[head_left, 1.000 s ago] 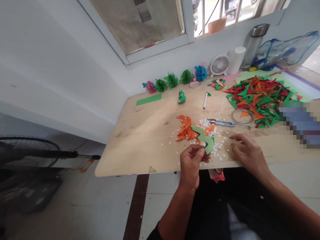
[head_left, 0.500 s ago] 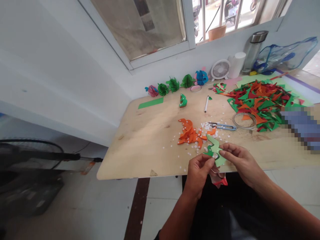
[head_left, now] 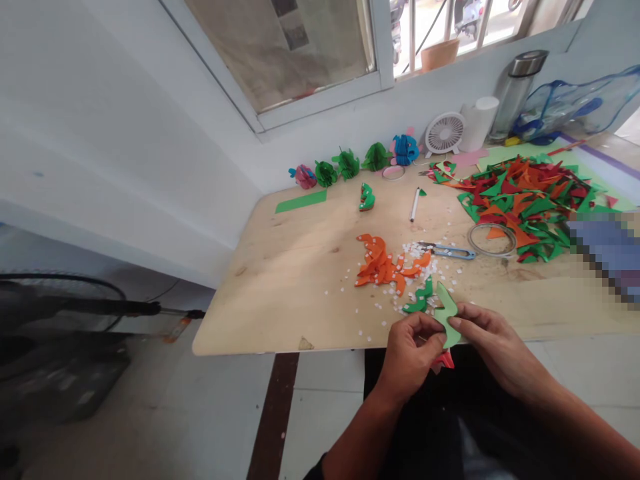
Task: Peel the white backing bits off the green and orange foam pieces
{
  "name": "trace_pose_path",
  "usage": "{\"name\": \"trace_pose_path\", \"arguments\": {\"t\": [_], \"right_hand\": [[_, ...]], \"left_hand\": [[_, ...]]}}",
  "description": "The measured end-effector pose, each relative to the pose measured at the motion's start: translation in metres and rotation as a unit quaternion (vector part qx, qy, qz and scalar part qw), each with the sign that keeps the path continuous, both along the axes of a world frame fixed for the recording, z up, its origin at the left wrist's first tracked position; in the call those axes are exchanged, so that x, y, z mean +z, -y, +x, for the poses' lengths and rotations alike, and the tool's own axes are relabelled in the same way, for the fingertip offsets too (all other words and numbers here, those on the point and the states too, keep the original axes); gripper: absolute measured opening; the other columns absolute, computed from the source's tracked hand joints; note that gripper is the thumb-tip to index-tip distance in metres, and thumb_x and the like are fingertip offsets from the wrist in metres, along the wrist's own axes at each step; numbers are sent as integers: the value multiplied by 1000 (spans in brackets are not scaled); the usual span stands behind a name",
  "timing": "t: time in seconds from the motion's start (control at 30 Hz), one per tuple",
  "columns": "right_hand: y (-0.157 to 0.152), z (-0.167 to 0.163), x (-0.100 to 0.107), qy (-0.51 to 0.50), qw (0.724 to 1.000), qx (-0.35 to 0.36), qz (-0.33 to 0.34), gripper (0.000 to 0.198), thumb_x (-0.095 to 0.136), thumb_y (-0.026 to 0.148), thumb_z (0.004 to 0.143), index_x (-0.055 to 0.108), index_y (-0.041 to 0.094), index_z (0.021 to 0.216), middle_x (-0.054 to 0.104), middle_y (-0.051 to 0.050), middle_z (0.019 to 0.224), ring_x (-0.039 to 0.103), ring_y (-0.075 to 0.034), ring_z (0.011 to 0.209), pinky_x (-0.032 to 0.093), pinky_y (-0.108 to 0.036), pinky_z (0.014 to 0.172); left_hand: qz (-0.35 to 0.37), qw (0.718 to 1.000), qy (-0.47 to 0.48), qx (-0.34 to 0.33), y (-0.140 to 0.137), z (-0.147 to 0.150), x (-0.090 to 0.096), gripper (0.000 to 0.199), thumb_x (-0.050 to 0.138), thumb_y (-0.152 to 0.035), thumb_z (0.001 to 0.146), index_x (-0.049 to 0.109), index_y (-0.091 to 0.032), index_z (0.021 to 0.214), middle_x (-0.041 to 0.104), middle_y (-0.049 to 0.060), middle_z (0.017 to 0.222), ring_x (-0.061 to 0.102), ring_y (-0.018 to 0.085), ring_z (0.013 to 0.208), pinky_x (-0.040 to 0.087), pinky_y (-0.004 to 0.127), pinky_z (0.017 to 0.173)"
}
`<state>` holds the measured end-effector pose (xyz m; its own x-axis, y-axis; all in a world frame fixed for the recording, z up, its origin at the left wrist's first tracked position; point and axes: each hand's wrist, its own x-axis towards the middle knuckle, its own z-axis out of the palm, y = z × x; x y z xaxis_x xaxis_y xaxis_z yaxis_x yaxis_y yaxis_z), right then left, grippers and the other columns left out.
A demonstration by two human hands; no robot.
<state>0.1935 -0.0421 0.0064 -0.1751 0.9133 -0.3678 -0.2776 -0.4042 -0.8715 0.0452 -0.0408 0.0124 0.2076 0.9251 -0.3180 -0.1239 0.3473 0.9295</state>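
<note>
A light green wavy-edged paper cutout is raised at the table's front edge, between my two hands. My left hand pinches its lower left side, thumb against fingers. From the other side my right hand grips it between thumb and fingers. Below my left hand a red paper piece shows; whether that hand also holds it I cannot tell. Just beyond the left fingers lies a dark green wavy paper piece. Orange paper cutouts with white bits on them are heaped farther back.
Small white squares surround blue thread snips. To the right are a tape ring, a large pile of paper scraps and a blurred-out object. A white pen and folded paper figures are farther back, near a small fan.
Both hands have shifted slightly right and down with the light green cutout, which now stands more upright. The dark green piece, earlier against the left fingers, now lies apart on the table.
</note>
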Motion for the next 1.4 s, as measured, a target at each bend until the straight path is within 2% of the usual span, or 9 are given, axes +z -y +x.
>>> {"name": "trace_pose_path", "arguments": {"t": [0.27,0.4,0.57,0.67,0.83,0.93,1.0,1.2,1.4], "right_hand": [[-4,5,4,8,997,-71,-12,23,74,42,70,65,21,71,66,-1,64,60,-18,58,50,-30,60],[-8,10,6,28,993,-117,-3,24,77,41,67,63,21,69,63,1,63,57,-17,58,48,-27,56],[-7,14,3,2,991,-130,-17,21,79,36,66,66,20,72,64,1,67,57,-15,61,48,-25,57],[-7,15,1,5,992,-128,-24,20,78,35,67,65,21,73,64,2,66,57,-15,60,47,-25,56],[-10,15,3,-25,989,-142,-41,22,81,35,63,67,20,69,64,2,62,57,-14,56,47,-23,53],[-11,14,6,-38,988,-140,-47,22,82,35,62,69,19,70,65,0,64,58,-14,58,49,-22,55],[-12,14,5,-39,988,-142,-55,23,83,35,61,69,18,70,65,-1,65,58,-14,57,49,-21,53],[-15,13,-1,-59,985,-140,-83,25,85,33,60,69,19,72,64,2,63,57,-11,55,47,-17,48],[-17,12,-5,-59,986,-133,-83,24,83,35,63,69,21,76,68,1,67,60,-12,58,48,-17,51]], "left_hand": [[85,987,-133,27,-7,-17,-10,20,65,-35,78,70,-18,88,69,6,81,60,17,71,46,27,65],[260,883,-389,38,-22,-14,-16,13,66,-20,74,68,-21,87,68,8,85,59,24,84,46,36,80],[315,780,-539,-44,-35,-6,-22,13,65,-14,73,67,-18,86,66,11,87,57,28,88,46,41,79],[311,803,-508,-10,-40,-12,-23,11,60,-9,74,66,-18,75,66,9,80,59,25,83,46,38,77],[154,955,-233,100,-48,-45,-23,11,59,-23,77,68,-17,77,67,3,69,59,15,61,45,26,61],[124,957,-213,153,-53,-75,-24,12,64,-26,72,70,-16,74,68,2,67,60,15,61,45,24,62],[148,919,-320,176,-55,-95,-24,14,61,-26,75,71,-17,79,69,3,70,61,16,64,44,24,64],[196,692,-653,237,-64,-132,-33,25,47,-20,85,71,-16,92,71,11,83,62,24,82,44,33,75],[280,698,-640,155,-78,-115,-39,25,49,-18,86,68,-16,103,69,11,101,57,26,100,42,38,89]]}}
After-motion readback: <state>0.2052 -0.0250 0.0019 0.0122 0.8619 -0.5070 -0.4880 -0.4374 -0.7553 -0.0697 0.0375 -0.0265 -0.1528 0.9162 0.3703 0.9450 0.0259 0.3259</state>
